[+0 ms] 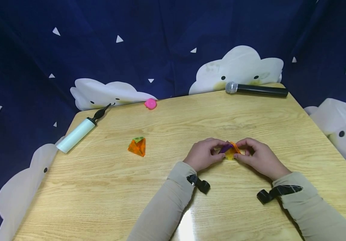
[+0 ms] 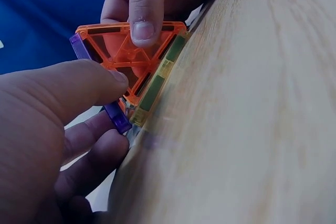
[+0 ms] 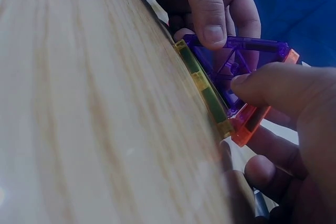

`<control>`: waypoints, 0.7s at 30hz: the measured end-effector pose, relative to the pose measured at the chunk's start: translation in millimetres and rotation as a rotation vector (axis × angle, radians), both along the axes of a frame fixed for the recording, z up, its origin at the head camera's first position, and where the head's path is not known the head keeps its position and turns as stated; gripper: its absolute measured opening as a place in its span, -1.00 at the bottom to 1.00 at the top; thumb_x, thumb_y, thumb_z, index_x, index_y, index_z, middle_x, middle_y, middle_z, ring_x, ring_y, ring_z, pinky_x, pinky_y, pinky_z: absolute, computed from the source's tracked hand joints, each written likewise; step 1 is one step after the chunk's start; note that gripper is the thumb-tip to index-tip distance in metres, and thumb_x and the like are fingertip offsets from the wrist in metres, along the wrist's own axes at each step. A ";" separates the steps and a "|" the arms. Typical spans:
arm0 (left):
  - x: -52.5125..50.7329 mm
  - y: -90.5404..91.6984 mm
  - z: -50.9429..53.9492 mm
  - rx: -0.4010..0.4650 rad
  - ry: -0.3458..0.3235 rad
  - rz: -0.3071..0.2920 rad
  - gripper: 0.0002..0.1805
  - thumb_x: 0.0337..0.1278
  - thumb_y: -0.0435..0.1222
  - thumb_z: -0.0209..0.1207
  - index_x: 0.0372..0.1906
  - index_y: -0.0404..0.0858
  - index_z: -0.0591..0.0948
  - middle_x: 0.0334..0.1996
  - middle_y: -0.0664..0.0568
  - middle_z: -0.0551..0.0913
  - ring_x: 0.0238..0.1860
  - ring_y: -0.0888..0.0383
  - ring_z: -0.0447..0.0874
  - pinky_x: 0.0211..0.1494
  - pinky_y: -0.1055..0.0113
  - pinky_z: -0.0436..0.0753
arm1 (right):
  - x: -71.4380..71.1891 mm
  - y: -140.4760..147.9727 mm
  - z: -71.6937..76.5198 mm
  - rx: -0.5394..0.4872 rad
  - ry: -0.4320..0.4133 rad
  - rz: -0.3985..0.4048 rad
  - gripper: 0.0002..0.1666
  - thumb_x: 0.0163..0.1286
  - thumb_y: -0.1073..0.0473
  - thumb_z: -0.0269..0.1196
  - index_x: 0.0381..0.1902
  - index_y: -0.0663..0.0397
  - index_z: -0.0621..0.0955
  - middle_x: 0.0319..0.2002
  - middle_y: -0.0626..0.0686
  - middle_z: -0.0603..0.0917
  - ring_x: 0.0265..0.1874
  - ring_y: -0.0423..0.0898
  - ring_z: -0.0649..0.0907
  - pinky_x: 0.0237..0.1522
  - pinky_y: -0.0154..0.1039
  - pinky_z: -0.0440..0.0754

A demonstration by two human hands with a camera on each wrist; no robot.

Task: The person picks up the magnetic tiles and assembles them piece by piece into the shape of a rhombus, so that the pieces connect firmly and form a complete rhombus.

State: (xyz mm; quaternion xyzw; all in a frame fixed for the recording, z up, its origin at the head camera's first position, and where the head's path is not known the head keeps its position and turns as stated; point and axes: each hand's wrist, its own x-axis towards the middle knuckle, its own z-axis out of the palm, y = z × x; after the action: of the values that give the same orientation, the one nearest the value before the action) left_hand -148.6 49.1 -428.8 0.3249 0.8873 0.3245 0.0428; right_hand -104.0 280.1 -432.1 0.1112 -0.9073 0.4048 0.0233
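Right of the table's middle, both hands work on translucent triangular magnetic tiles. My left hand point(image 1: 204, 154) pinches the purple tile point(image 3: 223, 66) between thumb and fingers. My right hand point(image 1: 260, 157) pinches the orange tile point(image 2: 131, 51) in the same way. A yellow tile point(image 1: 230, 154) lies at the table surface, its edge with dark magnet strips showing in both wrist views. The purple and orange tiles lean up from it and meet near their tops. Fingers cover part of each leaning tile.
A pyramid of orange and green tiles point(image 1: 137, 146) stands to the left. Farther off are a hand pump point(image 1: 78, 134) at the left edge, a small pink object point(image 1: 150, 103) at the back, and a black microphone point(image 1: 257, 90) at the back right. A dark blue cloth point(image 1: 160, 43) hangs behind.
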 end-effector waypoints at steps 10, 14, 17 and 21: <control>0.3 -0.6 -0.3 -0.005 0.021 -0.001 -0.57 0.26 -0.07 0.33 0.22 0.10 0.62 0.03 0.27 0.66 -0.33 0.45 0.48 -0.26 0.62 0.42 | -0.8 0.7 -1.7 0.002 0.009 0.001 -0.66 0.26 0.12 0.46 -0.04 0.00 0.64 -0.44 -0.02 0.52 -0.47 -0.13 0.46 -0.45 -0.29 0.39; 0.1 -0.6 -0.7 -0.002 0.021 0.001 -0.58 0.27 -0.07 0.32 0.22 0.10 0.62 0.03 0.28 0.66 -0.33 0.45 0.48 -0.26 0.63 0.42 | -0.5 0.1 -1.1 0.003 0.006 -0.001 -0.66 0.25 0.15 0.47 -0.04 -0.01 0.64 -0.44 -0.02 0.52 -0.47 -0.13 0.46 -0.44 -0.29 0.39; 0.1 -0.7 -0.9 0.000 0.020 0.001 -0.58 0.27 -0.08 0.32 0.22 0.10 0.62 0.03 0.28 0.66 -0.33 0.45 0.49 -0.25 0.63 0.42 | 0.0 -0.5 0.0 0.000 0.001 -0.002 -0.66 0.25 0.16 0.47 -0.04 -0.01 0.64 -0.44 -0.02 0.52 -0.47 -0.13 0.46 -0.44 -0.30 0.40; 0.7 -0.8 -1.0 0.001 0.021 0.000 -0.58 0.27 -0.08 0.32 0.21 0.11 0.62 0.02 0.28 0.66 -0.33 0.45 0.48 -0.25 0.63 0.41 | 1.4 -0.4 2.2 -0.008 -0.010 -0.002 -0.65 0.26 0.14 0.46 -0.03 0.02 0.64 -0.44 -0.01 0.52 -0.47 -0.13 0.46 -0.44 -0.30 0.39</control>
State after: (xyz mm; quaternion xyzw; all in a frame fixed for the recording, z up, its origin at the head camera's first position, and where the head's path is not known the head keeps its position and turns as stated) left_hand -148.0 48.4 -429.8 0.3281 0.8877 0.3214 0.0335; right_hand -102.6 279.7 -429.9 0.1082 -0.9060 0.4087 0.0198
